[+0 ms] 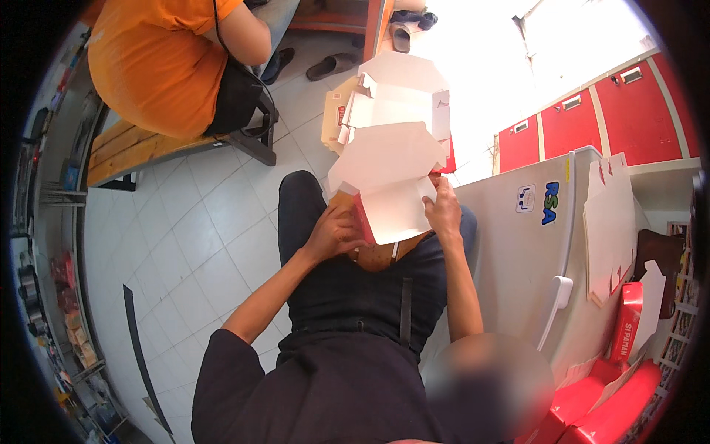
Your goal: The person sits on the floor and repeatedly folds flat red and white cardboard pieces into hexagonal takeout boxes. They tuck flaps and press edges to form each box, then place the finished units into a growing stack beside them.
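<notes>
Dark cloth of the wearer's shirt (pixel 333 392) fills the lower middle of the frame, closest to the lens. Pale floor tiles (pixel 214 229) spread across the left half, and a whitish fridge (pixel 510 274) stands right of centre. Up in the upper left, a person in an orange top (pixel 163 66) sits on a slatted wooden bench (pixel 133 159), turned away. Dark trousers (pixel 303 296) cover the wearer's legs in the middle, while red lockers (pixel 629 100) line the upper right.

Near the centre, over the lap, is an open cardboard box (pixel 392 170), white inside and red on a side panel, its lid flap spread toward the top of the frame. Just beyond it, at upper centre, sits another open box (pixel 403 103). Red cartons (pixel 592 414) crowd the lower right corner, below flat white card sheets (pixel 610 222) beside the fridge.

Left of centre, the left hand (pixel 336 235) grasps the box's red side, fingers bent against it. Across from it, the right hand (pixel 444 211) pinches the right edge, thumb on the white inner face. Smallest are a dark sandal (pixel 333 66) at top centre and a colourful sticker (pixel 549 203) on the fridge.
</notes>
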Action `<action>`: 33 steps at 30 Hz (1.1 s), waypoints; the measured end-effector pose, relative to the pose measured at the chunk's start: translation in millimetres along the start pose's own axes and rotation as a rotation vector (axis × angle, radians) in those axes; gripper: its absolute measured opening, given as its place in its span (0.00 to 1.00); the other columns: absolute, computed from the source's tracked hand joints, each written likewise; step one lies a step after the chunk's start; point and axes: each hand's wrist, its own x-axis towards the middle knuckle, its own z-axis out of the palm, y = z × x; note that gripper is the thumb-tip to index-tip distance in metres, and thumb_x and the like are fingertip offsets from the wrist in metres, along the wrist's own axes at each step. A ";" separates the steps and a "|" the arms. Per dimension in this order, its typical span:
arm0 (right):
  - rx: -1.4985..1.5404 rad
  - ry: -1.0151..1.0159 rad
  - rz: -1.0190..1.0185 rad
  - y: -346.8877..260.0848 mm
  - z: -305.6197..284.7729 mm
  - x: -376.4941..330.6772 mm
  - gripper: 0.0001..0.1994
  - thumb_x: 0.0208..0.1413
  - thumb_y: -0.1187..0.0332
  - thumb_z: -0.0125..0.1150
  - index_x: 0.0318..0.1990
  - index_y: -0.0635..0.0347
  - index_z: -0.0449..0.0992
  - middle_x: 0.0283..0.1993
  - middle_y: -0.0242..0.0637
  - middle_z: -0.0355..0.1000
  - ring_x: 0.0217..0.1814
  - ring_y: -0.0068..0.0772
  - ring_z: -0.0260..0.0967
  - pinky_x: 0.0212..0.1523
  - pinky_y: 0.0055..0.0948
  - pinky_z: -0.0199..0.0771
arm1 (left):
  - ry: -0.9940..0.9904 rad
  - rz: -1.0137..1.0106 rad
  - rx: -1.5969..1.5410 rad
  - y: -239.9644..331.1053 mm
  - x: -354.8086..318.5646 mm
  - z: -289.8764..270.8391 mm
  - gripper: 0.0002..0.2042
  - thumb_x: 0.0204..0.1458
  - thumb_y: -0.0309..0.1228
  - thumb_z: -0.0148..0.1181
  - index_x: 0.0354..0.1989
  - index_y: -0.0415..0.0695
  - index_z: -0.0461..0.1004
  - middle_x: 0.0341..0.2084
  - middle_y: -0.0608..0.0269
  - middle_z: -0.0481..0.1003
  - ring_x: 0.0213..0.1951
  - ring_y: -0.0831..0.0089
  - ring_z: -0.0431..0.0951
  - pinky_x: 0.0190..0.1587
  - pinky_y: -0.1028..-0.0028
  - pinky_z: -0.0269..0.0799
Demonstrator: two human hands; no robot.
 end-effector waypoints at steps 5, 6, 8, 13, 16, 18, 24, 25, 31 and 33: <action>0.030 0.009 0.021 1.4 -1.4 -2.5 0.22 0.49 0.71 0.66 0.52 0.58 0.66 0.50 0.44 0.68 0.54 0.52 0.69 0.47 0.49 0.72 | 0.005 0.031 0.022 -5.1 3.9 -0.6 0.09 0.37 0.39 0.75 0.25 0.52 0.84 0.31 0.73 0.80 0.52 0.68 0.72 0.58 0.58 0.58; -0.040 0.096 -0.051 -2.7 -2.9 -5.9 0.23 0.49 0.69 0.67 0.52 0.58 0.66 0.49 0.44 0.68 0.54 0.51 0.68 0.48 0.49 0.71 | 0.002 0.017 0.034 -5.7 2.8 1.1 0.09 0.37 0.39 0.75 0.25 0.52 0.84 0.32 0.72 0.79 0.53 0.67 0.72 0.58 0.57 0.58; -0.171 0.267 -0.202 -20.9 -6.5 -18.6 0.25 0.48 0.65 0.68 0.52 0.59 0.66 0.48 0.43 0.68 0.54 0.49 0.67 0.49 0.49 0.70 | -0.003 -0.020 0.067 -8.3 -3.2 5.4 0.10 0.36 0.40 0.75 0.25 0.52 0.84 0.33 0.72 0.78 0.53 0.66 0.71 0.59 0.56 0.56; 0.115 -0.148 -0.570 -68.3 -5.6 -82.3 0.30 0.47 0.57 0.70 0.55 0.62 0.68 0.48 0.47 0.72 0.53 0.49 0.68 0.55 0.45 0.64 | 0.020 -0.030 0.073 -5.2 -9.1 9.4 0.10 0.37 0.40 0.74 0.27 0.51 0.84 0.35 0.67 0.76 0.54 0.61 0.69 0.58 0.55 0.56; 0.012 -0.203 -0.536 -73.2 25.9 -106.0 0.20 0.53 0.65 0.62 0.51 0.64 0.70 0.40 0.45 0.75 0.46 0.47 0.73 0.51 0.41 0.68 | 0.045 -0.036 0.039 -1.2 -9.1 11.8 0.10 0.38 0.40 0.74 0.26 0.50 0.84 0.37 0.64 0.75 0.53 0.59 0.68 0.57 0.54 0.56; -0.007 -0.157 -0.541 -68.9 36.0 -106.3 0.17 0.54 0.68 0.59 0.50 0.64 0.71 0.40 0.45 0.76 0.45 0.46 0.74 0.50 0.41 0.70 | 0.044 -0.035 0.046 -0.6 -10.8 12.5 0.10 0.38 0.41 0.74 0.25 0.49 0.83 0.38 0.63 0.74 0.52 0.58 0.68 0.57 0.54 0.55; -0.027 -0.298 -0.530 -74.2 20.9 -96.2 0.12 0.57 0.66 0.56 0.43 0.65 0.72 0.35 0.48 0.76 0.39 0.50 0.75 0.44 0.44 0.73 | 0.105 -0.197 0.225 7.0 -8.4 6.8 0.20 0.35 0.49 0.73 0.34 0.49 0.82 0.39 0.63 0.74 0.49 0.60 0.69 0.55 0.56 0.57; -0.064 -0.341 -0.517 -79.9 13.8 -92.5 0.11 0.58 0.65 0.54 0.42 0.65 0.72 0.33 0.49 0.76 0.36 0.51 0.76 0.41 0.46 0.74 | 0.090 -0.244 0.236 6.5 -8.2 5.8 0.22 0.36 0.50 0.72 0.37 0.51 0.81 0.41 0.63 0.74 0.50 0.59 0.69 0.54 0.56 0.57; -0.176 -0.165 -0.389 -96.6 40.6 -63.9 0.14 0.65 0.60 0.47 0.34 0.61 0.71 0.21 0.50 0.74 0.23 0.53 0.75 0.24 0.48 0.74 | 0.067 -0.270 0.240 -0.7 -9.1 18.6 0.29 0.34 0.55 0.71 0.43 0.51 0.79 0.43 0.65 0.76 0.48 0.60 0.72 0.49 0.59 0.60; -0.172 -0.091 -0.355 -102.6 53.4 -56.4 0.15 0.65 0.60 0.46 0.33 0.61 0.71 0.20 0.50 0.74 0.22 0.53 0.75 0.23 0.48 0.74 | 0.070 -0.272 0.261 0.2 -9.3 17.1 0.30 0.33 0.56 0.71 0.43 0.51 0.79 0.42 0.67 0.77 0.46 0.61 0.73 0.47 0.60 0.61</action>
